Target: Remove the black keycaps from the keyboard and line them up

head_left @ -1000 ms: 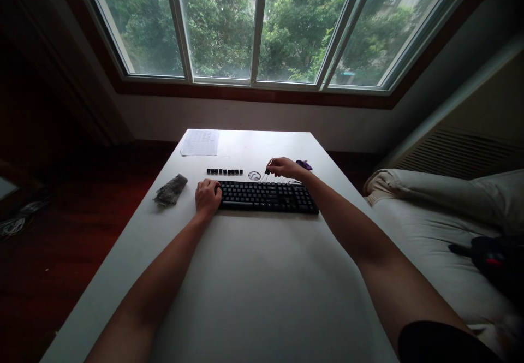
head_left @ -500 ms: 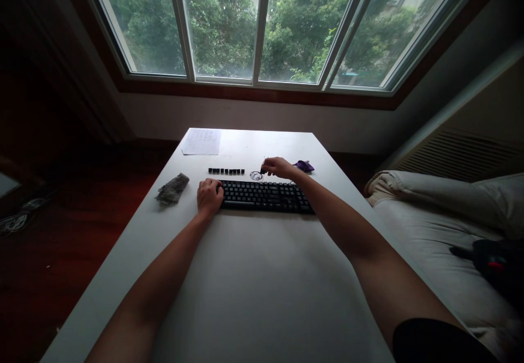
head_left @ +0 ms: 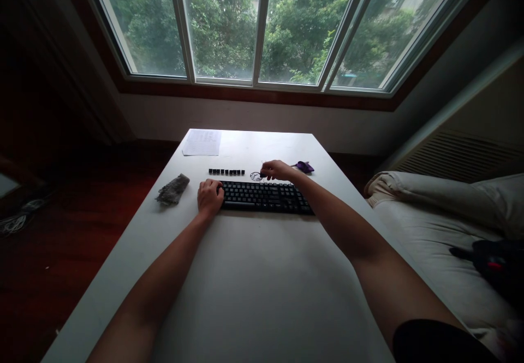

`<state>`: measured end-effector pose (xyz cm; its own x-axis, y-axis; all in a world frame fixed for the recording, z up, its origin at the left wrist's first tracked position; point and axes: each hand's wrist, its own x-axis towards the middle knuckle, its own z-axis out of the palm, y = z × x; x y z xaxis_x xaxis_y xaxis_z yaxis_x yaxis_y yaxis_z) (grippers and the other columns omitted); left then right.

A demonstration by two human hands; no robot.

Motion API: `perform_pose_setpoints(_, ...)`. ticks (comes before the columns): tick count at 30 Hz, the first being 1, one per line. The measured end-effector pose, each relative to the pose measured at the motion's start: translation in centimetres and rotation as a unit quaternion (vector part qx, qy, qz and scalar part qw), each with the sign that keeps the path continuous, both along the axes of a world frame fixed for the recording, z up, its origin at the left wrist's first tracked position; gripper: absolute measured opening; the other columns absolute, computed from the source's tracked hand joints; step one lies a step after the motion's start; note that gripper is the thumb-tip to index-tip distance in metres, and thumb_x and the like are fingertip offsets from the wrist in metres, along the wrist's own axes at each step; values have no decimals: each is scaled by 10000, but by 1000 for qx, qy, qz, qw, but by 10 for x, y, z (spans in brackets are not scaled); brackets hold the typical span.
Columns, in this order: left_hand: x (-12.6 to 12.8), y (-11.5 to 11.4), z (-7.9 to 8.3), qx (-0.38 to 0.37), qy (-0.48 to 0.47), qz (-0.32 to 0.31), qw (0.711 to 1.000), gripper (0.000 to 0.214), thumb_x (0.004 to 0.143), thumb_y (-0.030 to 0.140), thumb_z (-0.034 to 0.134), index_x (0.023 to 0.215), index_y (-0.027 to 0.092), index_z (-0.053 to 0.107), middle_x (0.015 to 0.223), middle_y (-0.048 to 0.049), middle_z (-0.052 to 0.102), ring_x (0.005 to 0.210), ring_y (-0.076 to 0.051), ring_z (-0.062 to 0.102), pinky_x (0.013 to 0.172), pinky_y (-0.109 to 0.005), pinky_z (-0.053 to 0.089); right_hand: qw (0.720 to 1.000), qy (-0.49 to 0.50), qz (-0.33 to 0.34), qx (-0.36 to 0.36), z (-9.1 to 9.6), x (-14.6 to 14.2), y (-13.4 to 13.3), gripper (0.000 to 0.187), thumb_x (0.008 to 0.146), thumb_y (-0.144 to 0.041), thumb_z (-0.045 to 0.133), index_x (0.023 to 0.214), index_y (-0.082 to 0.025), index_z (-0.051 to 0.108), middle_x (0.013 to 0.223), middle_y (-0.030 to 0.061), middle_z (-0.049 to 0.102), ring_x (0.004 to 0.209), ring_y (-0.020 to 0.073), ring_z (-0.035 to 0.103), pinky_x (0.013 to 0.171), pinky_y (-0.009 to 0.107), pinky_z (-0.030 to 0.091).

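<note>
A black keyboard (head_left: 268,197) lies across the far half of a white table (head_left: 254,275). My left hand (head_left: 209,197) rests curled on the keyboard's left end. My right hand (head_left: 277,170) hovers just behind the keyboard's back edge, fingers pinched on a small dark keycap with a thin wire tool sticking up from it. Beside it lies a small wire ring (head_left: 255,176). A row of several black keycaps (head_left: 226,172) is lined up on the table behind the keyboard.
A grey fuzzy cloth (head_left: 172,189) lies left of the keyboard. A printed sheet of paper (head_left: 202,142) sits at the far left corner, a small purple object (head_left: 304,166) at the far right. A bed with pale bedding (head_left: 442,232) borders the table's right side.
My right hand has moved left along the keyboard's back edge with the small keycap, from beside the purple object to next to the wire ring. The left hand has stayed put.
</note>
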<state>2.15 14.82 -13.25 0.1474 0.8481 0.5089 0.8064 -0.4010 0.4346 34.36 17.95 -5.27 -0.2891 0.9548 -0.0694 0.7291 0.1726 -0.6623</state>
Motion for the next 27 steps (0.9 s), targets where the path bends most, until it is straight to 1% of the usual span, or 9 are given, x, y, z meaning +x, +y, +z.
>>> perform_pose_setpoints(5, 1, 0, 1, -3, -1, -2, 1000, 144, 893, 244, 542, 976, 239, 661, 1072, -85, 628, 1052, -292, 522, 930, -455, 465, 997, -1, 2, 82, -10, -2, -22, 212, 905, -380, 620, 925, -198, 727, 734, 11, 725, 620, 134, 656, 627, 246, 461)
perform_pose_setpoints(7, 1, -1, 2, -7, -5, 0, 1000, 149, 892, 241, 542, 978, 241, 663, 1072, -86, 628, 1057, -292, 522, 939, -457, 461, 993, 10, -4, 114, -15, 0, -30, 227, 909, -392, 607, 930, -202, 730, 724, 10, 722, 638, 142, 663, 642, 248, 463)
perform_pose_setpoints(9, 1, -1, 2, -14, -5, 0, 1000, 155, 892, 241, 538, 982, 242, 665, 1078, -87, 626, 1062, -292, 523, 944, -457, 460, 991, 32, -14, 129, -22, 5, -35, 241, 907, -408, 604, 933, -204, 729, 724, 13, 722, 658, 153, 674, 649, 250, 475)
perform_pose_setpoints(11, 1, -1, 2, -19, -3, 0, 1000, 160, 896, 246, 534, 988, 242, 664, 1088, -88, 625, 1071, -293, 522, 946, -457, 459, 990, 67, -33, 124, -30, 11, -37, 274, 902, -444, 605, 943, -203, 727, 727, 20, 726, 661, 164, 684, 643, 254, 493)
perform_pose_setpoints(15, 0, 0, 0, -22, 1, -1, 1000, 160, 897, 254, 532, 992, 242, 661, 1082, -90, 622, 1079, -294, 516, 958, -458, 454, 984, 141, -62, 87, -45, 25, -35, 374, 882, -524, 614, 996, -186, 727, 761, 48, 742, 671, 186, 705, 610, 265, 527)
perform_pose_setpoints(19, -1, 1, -2, -28, 4, -1, 1000, 160, 897, 256, 529, 992, 245, 657, 1080, -90, 620, 1082, -294, 514, 963, -455, 450, 978, 179, -72, 78, -54, 29, -36, 425, 857, -558, 638, 1018, -173, 723, 802, 64, 751, 718, 197, 723, 645, 281, 567)
perform_pose_setpoints(23, 0, 0, -1, -29, 10, 3, 1000, 163, 903, 264, 525, 999, 245, 655, 1093, -89, 619, 1086, -293, 515, 970, -455, 447, 968, 215, -87, 95, -56, 22, -43, 438, 841, -576, 652, 992, -170, 719, 806, 68, 747, 722, 198, 722, 664, 295, 584)
perform_pose_setpoints(27, 1, 0, 0, -25, 22, 6, 999, 167, 906, 268, 523, 1005, 245, 655, 1092, -85, 620, 1081, -287, 517, 967, -447, 449, 959, 250, -93, 98, -51, 14, -48, 438, 841, -578, 653, 976, -165, 715, 895, 92, 750, 739, 203, 725, 659, 302, 586)
